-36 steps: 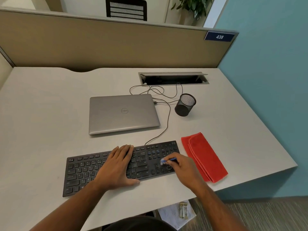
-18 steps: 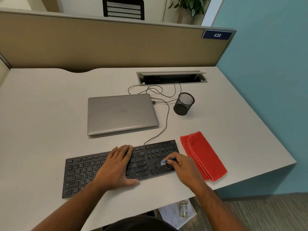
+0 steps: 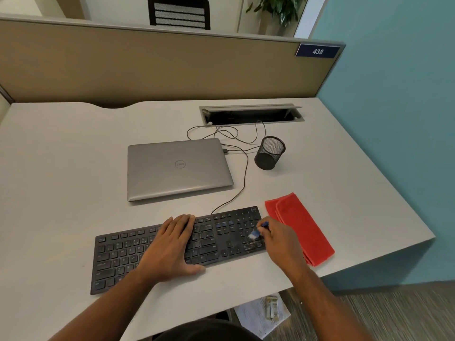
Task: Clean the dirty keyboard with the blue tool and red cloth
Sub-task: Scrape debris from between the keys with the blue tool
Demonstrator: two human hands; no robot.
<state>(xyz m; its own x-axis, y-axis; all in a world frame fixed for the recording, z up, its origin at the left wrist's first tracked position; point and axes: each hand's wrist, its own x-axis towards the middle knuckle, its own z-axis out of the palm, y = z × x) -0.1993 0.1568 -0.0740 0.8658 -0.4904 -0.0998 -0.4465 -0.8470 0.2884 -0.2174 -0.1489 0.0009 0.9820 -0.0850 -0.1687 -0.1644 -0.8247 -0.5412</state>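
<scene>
A: Where is the brush against a second ago?

B: Farther right. The right hand [image 3: 279, 244] pinches the blue tool [image 3: 258, 231] in curled fingers, and the pale bristle end now sits on the number pad at the right end of the keyboard [image 3: 172, 249]; before, it was a little more toward the middle keys.

A: And the other hand?

B: The left hand [image 3: 170, 249] has not shifted. It lies flat on the middle of the keyboard, fingers straight and close together, thumb resting on the surface [image 3: 61, 180] at the near edge.

A: The cloth?

B: The red cloth [image 3: 299, 227] lies folded just beside the right end of the keyboard, same spot as before, with the right wrist partly over its near left edge.

A: Anything else moved?

B: No. The closed grey laptop [image 3: 178, 167] sits behind the keyboard, the black mesh cup [image 3: 269, 153] to its right, and the keyboard's cable [image 3: 243, 178] runs back between them.
</scene>
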